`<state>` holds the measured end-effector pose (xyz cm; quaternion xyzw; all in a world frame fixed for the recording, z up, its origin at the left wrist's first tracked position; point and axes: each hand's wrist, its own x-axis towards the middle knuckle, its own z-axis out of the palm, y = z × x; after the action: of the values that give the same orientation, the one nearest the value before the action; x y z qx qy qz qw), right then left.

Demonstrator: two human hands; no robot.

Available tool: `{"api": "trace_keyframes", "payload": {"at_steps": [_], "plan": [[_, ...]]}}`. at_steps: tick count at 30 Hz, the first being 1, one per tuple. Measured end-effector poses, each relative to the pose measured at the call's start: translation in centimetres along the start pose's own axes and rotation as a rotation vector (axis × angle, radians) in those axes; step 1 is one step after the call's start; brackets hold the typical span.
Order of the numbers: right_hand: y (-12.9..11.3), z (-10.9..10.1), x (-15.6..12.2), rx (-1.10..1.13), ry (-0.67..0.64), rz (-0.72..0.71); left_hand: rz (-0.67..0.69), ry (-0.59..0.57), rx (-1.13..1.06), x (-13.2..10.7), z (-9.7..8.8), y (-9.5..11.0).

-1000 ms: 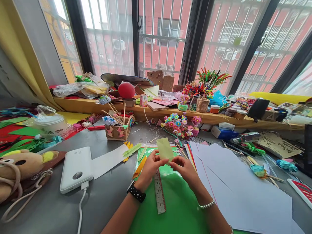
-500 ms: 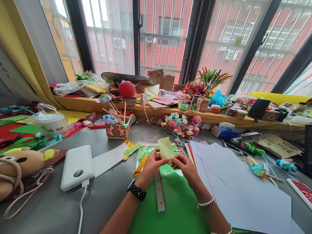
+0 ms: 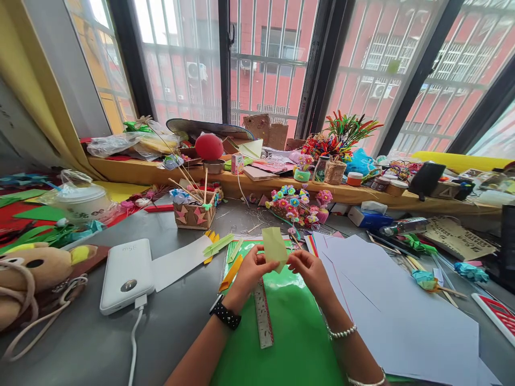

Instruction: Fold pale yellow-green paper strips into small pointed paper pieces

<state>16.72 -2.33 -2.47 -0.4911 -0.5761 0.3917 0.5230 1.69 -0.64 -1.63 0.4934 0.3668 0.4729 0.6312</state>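
A small pale green piece of paper (image 3: 274, 242) is held upright above the table between both hands. My left hand (image 3: 249, 273) pinches its lower left edge, with a black watch on the wrist. My right hand (image 3: 311, 273) pinches at its lower right corner, with a bead bracelet on the wrist. Under the hands lies a bright green sheet (image 3: 289, 332) with a metal ruler (image 3: 263, 316) on it.
Large white sheets (image 3: 402, 305) lie to the right, a white power bank (image 3: 127, 274) and a plush toy (image 3: 32, 273) to the left. A cardboard box with sticks (image 3: 195, 214), paper flowers (image 3: 295, 206) and a cluttered windowsill (image 3: 257, 185) stand behind.
The paper has tilted slightly and the right hand's fingers have shifted along its lower right corner. Both hands stay in the same place.
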Motion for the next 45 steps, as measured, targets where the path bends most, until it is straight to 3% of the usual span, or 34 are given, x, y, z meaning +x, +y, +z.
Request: {"api": "trace_keyframes", "payload": {"at_steps": [4,7,10,16,22,32,39,45], "plan": [[-0.1,0.0,-0.1,-0.040,-0.024,-0.006,-0.017,-0.044,0.014,-0.1,0.0,0.0],[-0.2,0.0,-0.1,-0.002,0.068,-0.005,-0.030,-0.062,0.043,0.0,0.1,-0.2],[-0.2,-0.1,0.0,0.006,0.147,-0.030,-0.045,-0.151,0.096,0.1,0.1,-0.7],[-0.1,0.2,-0.2,-0.062,0.142,-0.105,-0.013,-0.263,0.245,-0.2,0.2,-0.9],[-0.5,0.9,-0.6,-0.161,0.006,-0.135,0.049,-0.115,0.243,0.1,0.3,-0.8],[-0.6,1.2,-0.9,-0.402,0.183,-0.308,-0.002,-0.074,0.194,-0.1,0.6,-0.4],[-0.1,1.1,-0.9,-0.495,0.153,-0.523,0.003,-0.037,0.160,-0.1,0.4,-0.5],[-0.1,1.1,-1.0,-0.520,0.127,-0.611,0.061,0.063,0.224,0.0,0.3,-0.6]]}}
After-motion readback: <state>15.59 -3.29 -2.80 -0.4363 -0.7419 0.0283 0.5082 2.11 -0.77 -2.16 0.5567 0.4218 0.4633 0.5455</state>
